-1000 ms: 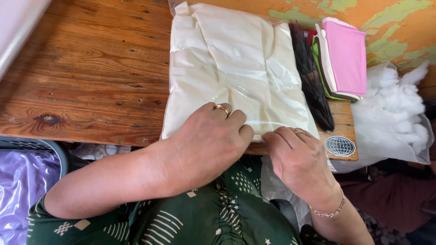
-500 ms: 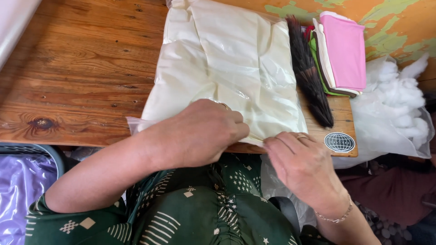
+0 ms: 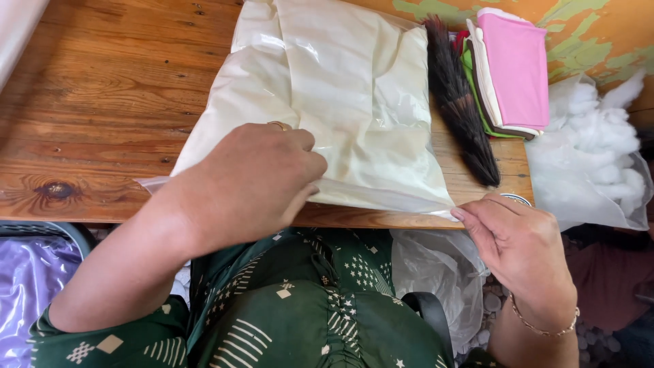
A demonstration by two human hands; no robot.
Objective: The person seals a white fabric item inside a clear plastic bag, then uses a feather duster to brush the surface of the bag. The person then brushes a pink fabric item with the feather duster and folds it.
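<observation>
A cream cloth sealed in a clear plastic bag [image 3: 340,95] lies flat on a wooden table [image 3: 102,88]. My left hand [image 3: 255,180] presses down on the bag's near edge, fingers curled, with a ring on one finger. My right hand [image 3: 521,249], wearing a thin bracelet, pinches the bag's near right corner at the table's front edge.
A dark bristle brush [image 3: 460,102] lies right of the bag. Beside it sits a stack of folded cloths, pink on top [image 3: 514,68]. White stuffing in a clear bag [image 3: 593,157] lies off the table's right end. A purple plastic sheet [image 3: 27,286] is at the lower left.
My left hand slid left along the bag's near edge. My right hand moved right to the bag's corner. The bag's left corner now sticks out flatter.
</observation>
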